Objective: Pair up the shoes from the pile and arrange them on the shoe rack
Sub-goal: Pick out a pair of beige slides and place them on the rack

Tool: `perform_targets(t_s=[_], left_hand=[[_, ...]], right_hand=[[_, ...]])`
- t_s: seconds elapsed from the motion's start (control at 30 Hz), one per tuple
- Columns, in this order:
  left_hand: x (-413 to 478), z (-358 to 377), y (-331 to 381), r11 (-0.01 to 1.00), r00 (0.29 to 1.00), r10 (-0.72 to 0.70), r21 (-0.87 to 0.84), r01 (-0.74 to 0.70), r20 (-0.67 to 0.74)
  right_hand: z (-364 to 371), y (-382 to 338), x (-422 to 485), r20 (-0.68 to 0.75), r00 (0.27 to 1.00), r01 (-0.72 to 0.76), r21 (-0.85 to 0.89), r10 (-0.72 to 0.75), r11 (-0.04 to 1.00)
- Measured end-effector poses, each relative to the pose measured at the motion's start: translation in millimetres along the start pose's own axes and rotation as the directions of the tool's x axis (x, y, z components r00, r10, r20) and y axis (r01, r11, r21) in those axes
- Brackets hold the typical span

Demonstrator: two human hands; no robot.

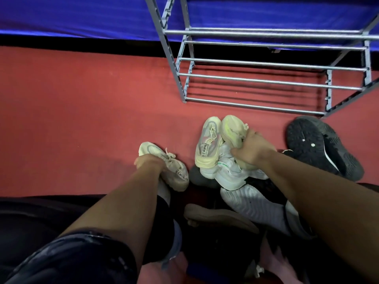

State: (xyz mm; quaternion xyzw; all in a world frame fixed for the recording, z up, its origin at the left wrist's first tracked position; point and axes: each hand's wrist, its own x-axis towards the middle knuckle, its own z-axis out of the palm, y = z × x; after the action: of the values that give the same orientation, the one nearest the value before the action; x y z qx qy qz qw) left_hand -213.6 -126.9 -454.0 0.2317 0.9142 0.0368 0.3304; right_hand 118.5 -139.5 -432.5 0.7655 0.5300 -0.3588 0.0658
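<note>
A pile of shoes lies on the red floor in front of me. My left hand (148,161) grips a cream sneaker (174,171) at the pile's left edge. My right hand (253,149) holds a cream sneaker with a yellow-green sole (232,129), tilted on its side on top of the pile. A third cream sneaker with lettering (208,142) stands just left of it. Under them lie white sneakers (231,175). The grey metal shoe rack (266,80) stands behind the pile; its bars carry no shoes.
A black shoe (320,146) lies sole-up at the right, close to the rack's front corner. A white ribbed sole (252,203) and a tan sole (217,217) lie nearer me. A blue cloth (82,15) hangs behind. Open red floor (71,119) stretches left.
</note>
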Motion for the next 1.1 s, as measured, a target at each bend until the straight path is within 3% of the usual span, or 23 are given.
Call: perform_targets(t_s=[0.13,0.23,0.3,0.37,0.47,0.53,0.6,0.73,0.83,0.93,1.1], left_hand=[[-6.6,-0.1,17.6,0.997,0.985,0.050,0.043,-0.058,0.163],[-8.9,1.8,24.5,0.992,0.983,0.116,-0.070,-0.107,0.145],[-10.6,0.9,34.3,0.975,0.973,0.205,-0.111,-0.194,0.107],[-12.8,0.7,44.2,0.953,0.957,0.279,-0.147,-0.265,0.084],[-15.6,5.8,55.3,0.927,0.927,0.317,-0.273,-0.259,0.198],[-18.8,12.4,56.8,0.930,0.896,0.311,-0.298,-0.216,0.318],[-26.4,19.5,52.5,0.953,0.854,0.251,-0.273,-0.134,0.455],[-38.6,25.6,38.8,0.991,0.782,0.098,-0.134,-0.018,0.615],[-30.2,30.6,33.6,0.976,0.738,0.174,-0.016,-0.215,0.652],[-23.7,43.7,30.1,0.900,0.706,0.241,0.118,-0.419,0.666],[-18.3,56.4,23.8,0.817,0.719,0.312,0.212,-0.537,0.620]], right_hand=[[0.9,-2.7,0.6,-0.159,0.985,-0.081,-0.112,0.063,0.990],[-0.9,0.0,2.9,-0.226,0.960,-0.212,-0.213,0.163,0.954],[-1.2,-0.9,4.9,-0.289,0.950,-0.203,-0.294,0.116,0.934],[-0.6,-11.2,4.0,-0.311,0.950,-0.063,-0.323,-0.043,0.944],[3.6,-41.2,-7.7,-0.188,0.941,0.242,-0.213,-0.283,0.947],[11.6,-59.8,-16.9,-0.031,0.939,0.334,-0.154,-0.342,0.930],[23.5,-72.1,-23.5,0.076,0.947,0.322,-0.208,-0.313,0.923],[34.9,-83.4,-23.1,0.096,0.980,0.194,-0.301,-0.173,0.934],[34.4,-83.0,-14.4,0.147,0.976,0.197,-0.284,-0.161,0.938],[34.5,-75.2,-6.3,0.202,0.956,0.258,-0.234,-0.212,0.938],[36.8,-71.3,-2.4,0.176,0.961,0.244,-0.172,-0.214,0.954]])
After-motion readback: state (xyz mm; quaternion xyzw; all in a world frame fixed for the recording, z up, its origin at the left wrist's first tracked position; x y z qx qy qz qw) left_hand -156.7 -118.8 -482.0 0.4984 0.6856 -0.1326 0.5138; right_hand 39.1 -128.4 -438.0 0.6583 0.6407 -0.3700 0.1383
